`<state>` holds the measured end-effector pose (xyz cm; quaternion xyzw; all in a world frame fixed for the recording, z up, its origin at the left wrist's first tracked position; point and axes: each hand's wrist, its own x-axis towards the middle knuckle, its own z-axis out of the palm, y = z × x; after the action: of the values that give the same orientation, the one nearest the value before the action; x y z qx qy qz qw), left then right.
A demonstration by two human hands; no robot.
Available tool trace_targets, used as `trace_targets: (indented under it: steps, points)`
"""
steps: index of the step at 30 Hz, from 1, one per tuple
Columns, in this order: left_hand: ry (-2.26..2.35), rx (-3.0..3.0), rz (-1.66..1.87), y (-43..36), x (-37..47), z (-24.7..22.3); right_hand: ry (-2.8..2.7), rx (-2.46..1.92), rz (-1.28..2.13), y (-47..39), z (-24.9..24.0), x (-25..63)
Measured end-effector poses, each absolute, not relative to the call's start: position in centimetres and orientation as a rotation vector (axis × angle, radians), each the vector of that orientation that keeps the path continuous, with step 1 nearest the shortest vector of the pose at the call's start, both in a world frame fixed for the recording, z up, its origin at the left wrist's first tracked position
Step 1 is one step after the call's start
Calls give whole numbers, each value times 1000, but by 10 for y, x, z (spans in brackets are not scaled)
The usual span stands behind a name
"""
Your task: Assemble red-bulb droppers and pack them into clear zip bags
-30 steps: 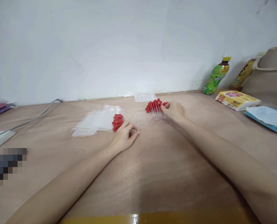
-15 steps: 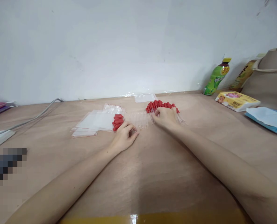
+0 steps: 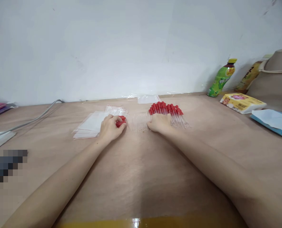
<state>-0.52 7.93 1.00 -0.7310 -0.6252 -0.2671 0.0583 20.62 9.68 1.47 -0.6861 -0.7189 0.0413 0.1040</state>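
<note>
My left hand [image 3: 109, 127] is over a small pile of red rubber bulbs [image 3: 122, 122], its thumb and fingers curled round a bulb at the near side. Between the hands lies a row of thin clear glass tubes [image 3: 138, 123], side by side on the table. At the right end of that row, my right hand [image 3: 160, 122] is closed with its fingertips down by the tubes; what it pinches is hidden. Just behind and right of this hand, several droppers [image 3: 171, 111] with red bulbs on clear tubes lie fanned out.
Clear zip bags [image 3: 89, 125] are stacked left of the bulbs, and another bag [image 3: 147, 99] lies by the wall. A green bottle [image 3: 221, 79], a yellow tissue pack [image 3: 243, 103], a blue packet [image 3: 271, 122] and a beige bag [image 3: 271, 84] stand rightward. A grey cable [image 3: 38, 117] crosses the left.
My left hand has moved left and back from the near end of the tubes onto the red bulbs. My right hand has shifted left and nearer, away from the fanned droppers to the tube row.
</note>
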Motion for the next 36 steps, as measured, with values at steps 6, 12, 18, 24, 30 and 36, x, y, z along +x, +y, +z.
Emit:
trace_targets:
  steps: [6,12,18,24,30,36]
  points:
    - [-1933,-2280,-754,78,-6,12,-2151,-2031,235,93,22,204]
    - [-1886,-2237,-814,79,-8,15,-2085,-1832,220,77,23,225]
    - [-1630,-2357,-1129,67,13,13,-2120,-1228,216,58,-6,255]
    - [-1326,-2690,-1058,44,42,-9,-2140,-927,94,42,-16,263]
    - [-1382,-2729,-1077,42,43,-14,-2162,-933,44,38,-18,258]
    - [-1355,-2745,-1139,44,42,-14,-2190,-959,43,38,-20,258]
